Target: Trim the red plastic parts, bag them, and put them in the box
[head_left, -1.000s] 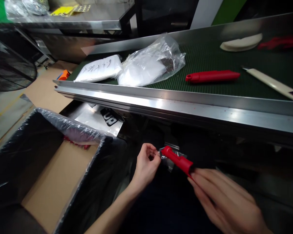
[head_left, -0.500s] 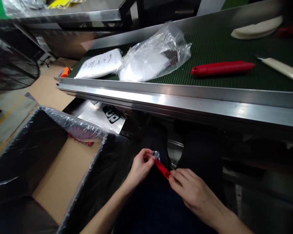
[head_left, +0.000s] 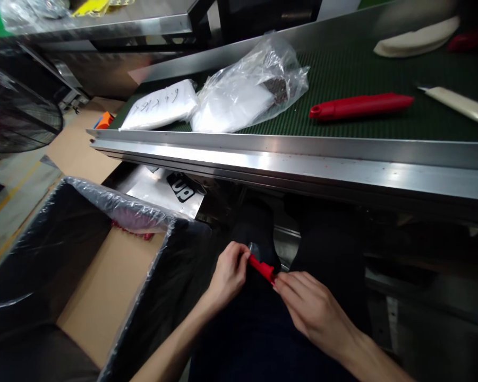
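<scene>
Over my lap, a slim red plastic handle [head_left: 263, 267] is held between my two hands. My left hand [head_left: 230, 269] pinches its upper end, and a small piece of clear plastic film [head_left: 255, 249] shows just beyond those fingertips. At the lower end, the fingers of my right hand [head_left: 310, 302] are closed on it, hiding its tip. A larger red handle [head_left: 360, 106] lies on the green conveyor belt [head_left: 330, 71] in front of me.
A metal rail [head_left: 287, 159] edges the belt. On the belt lie a white packet [head_left: 159, 105], a clear bag [head_left: 239, 98] and a cream-handled tool [head_left: 460, 105]. To my left stands a box lined with black plastic [head_left: 19, 265], and a fan [head_left: 19, 101] is farther back.
The red handle has turned between my fingers, and my left fingers have closed nearer its end. Less of the clear film shows. The view has shifted slightly.
</scene>
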Available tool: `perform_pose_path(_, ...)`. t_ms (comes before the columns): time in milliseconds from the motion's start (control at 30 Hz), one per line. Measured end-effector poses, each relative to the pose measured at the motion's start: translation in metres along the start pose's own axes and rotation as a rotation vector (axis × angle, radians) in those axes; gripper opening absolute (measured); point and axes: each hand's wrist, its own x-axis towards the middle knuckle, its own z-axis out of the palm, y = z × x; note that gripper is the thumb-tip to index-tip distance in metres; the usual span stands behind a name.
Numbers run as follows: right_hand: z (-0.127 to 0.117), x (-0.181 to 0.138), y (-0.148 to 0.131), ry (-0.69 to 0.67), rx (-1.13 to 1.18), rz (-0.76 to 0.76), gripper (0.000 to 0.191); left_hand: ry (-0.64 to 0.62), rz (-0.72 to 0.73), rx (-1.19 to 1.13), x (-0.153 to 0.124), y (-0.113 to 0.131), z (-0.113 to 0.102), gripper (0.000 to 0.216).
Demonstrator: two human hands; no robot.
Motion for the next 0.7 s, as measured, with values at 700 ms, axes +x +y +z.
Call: perform_pose_path(700, 0.021, 0.0, 0.005, 0.098, 0.09, 0.159, 0.027, 0.007, -0.34, -0.457, 0.002, -0.013, 0.02, 0.026)
